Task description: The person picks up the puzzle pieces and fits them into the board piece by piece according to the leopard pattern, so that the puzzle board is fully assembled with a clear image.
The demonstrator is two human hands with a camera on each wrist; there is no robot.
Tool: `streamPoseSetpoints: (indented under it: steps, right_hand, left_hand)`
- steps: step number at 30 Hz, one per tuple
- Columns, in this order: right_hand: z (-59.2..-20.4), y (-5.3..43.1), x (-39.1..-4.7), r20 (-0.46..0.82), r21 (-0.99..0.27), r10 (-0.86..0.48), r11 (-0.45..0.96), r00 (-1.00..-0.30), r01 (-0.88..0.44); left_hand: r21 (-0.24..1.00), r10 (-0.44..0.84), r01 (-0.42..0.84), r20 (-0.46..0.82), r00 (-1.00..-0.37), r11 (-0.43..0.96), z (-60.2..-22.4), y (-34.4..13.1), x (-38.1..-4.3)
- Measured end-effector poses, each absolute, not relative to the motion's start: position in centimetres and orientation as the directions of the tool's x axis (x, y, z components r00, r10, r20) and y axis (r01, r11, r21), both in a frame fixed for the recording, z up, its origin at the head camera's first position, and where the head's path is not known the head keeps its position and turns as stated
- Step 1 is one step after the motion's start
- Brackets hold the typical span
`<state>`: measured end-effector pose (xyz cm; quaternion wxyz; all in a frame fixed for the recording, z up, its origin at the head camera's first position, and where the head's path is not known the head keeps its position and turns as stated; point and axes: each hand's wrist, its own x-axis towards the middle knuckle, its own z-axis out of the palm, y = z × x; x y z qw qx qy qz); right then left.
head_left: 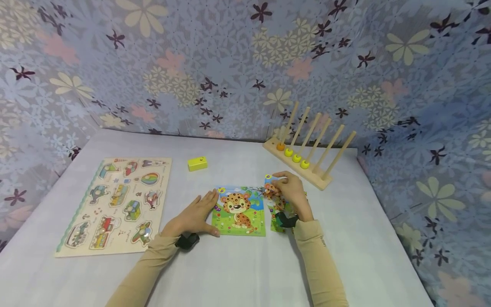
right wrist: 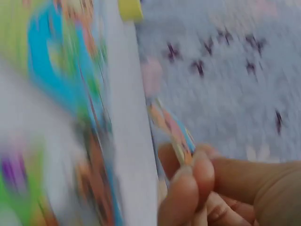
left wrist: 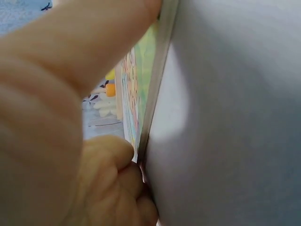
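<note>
A pale, smooth worktop (head_left: 238, 273) carries a cream picture board (head_left: 126, 194) lying flat near its left edge. A yellow block (head_left: 197, 164) sits towards the far edge, left of centre. The leopard picture (head_left: 238, 213) lies mid-worktop, loose puzzle pieces (head_left: 274, 224) just beside it towards the right edge. A wooden peg stand (head_left: 308, 173) stands slantwise near the far right corner.

Blue, green and spotted orange on leopard puzzle (head_left: 238, 213); yellow on block (head_left: 197, 164); blue-grey with cream, pink, maroon flowers on backdrop (head_left: 230, 55); whitish on counter (head_left: 230, 273).
</note>
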<state>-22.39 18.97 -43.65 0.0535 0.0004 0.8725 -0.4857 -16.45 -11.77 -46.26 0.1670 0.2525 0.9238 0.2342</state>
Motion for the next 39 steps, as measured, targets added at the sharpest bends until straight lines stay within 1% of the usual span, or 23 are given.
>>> streamPoseSetpoints:
  steps: [5, 7, 10, 12, 16, 21, 26, 30, 36, 39]
  right_hand:
    - [-43.9, 13.7, -22.0, -0.166, -0.851, -0.182, 0.524, -0.969, 0.047]
    - [-44.2, 11.8, -21.9, -0.169, -0.835, -0.228, 0.55, -0.959, 0.017]
    - [-44.6, 9.6, -21.6, -0.172, -0.806, -0.256, 0.592, -0.951, -0.013]
    - [-44.9, 8.6, -21.4, -0.151, -0.777, -0.256, 0.628, -0.955, -0.046]
    - [-45.4, 7.4, -21.1, -0.1, -0.72, -0.207, 0.69, -0.973, -0.073]
    - [-45.8, 6.5, -21.1, -0.032, -0.696, -0.145, 0.713, -0.989, -0.082]
    - [-46.3, 6.0, -21.2, 0.024, -0.709, -0.116, 0.698, -0.993, -0.099]
    - [-46.5, 6.1, -21.3, 0.032, -0.74, -0.126, 0.664, -0.992, -0.108]
    - [-46.6, 6.5, -21.4, -0.009, -0.814, -0.213, 0.569, -0.977, -0.117]
    - [-46.2, 7.2, -21.5, -0.029, -0.863, -0.271, 0.493, -0.962, -0.113]
  left_hand:
    - [0.511, 0.542, 0.391, -0.185, -0.819, 0.765, -46.3, -12.0, -16.5]
    - [0.513, 0.547, 0.395, -0.182, -0.817, 0.762, -46.3, -11.9, -16.4]
    - [0.524, 0.557, 0.402, -0.177, -0.811, 0.751, -46.3, -11.8, -16.4]
    - [0.528, 0.561, 0.404, -0.175, -0.809, 0.747, -46.3, -11.7, -16.4]
    - [0.532, 0.561, 0.403, -0.173, -0.809, 0.745, -46.2, -11.6, -16.3]
    - [0.534, 0.562, 0.405, -0.168, -0.81, 0.742, -46.1, -11.7, -16.3]
    - [0.531, 0.566, 0.409, -0.17, -0.807, 0.743, -46.0, -12.0, -16.2]
    - [0.531, 0.566, 0.409, -0.171, -0.806, 0.743, -45.9, -12.1, -16.2]
    - [0.534, 0.566, 0.409, -0.167, -0.807, 0.74, -45.9, -12.1, -16.2]
    - [0.538, 0.565, 0.404, -0.17, -0.808, 0.74, -45.9, -12.0, -16.2]
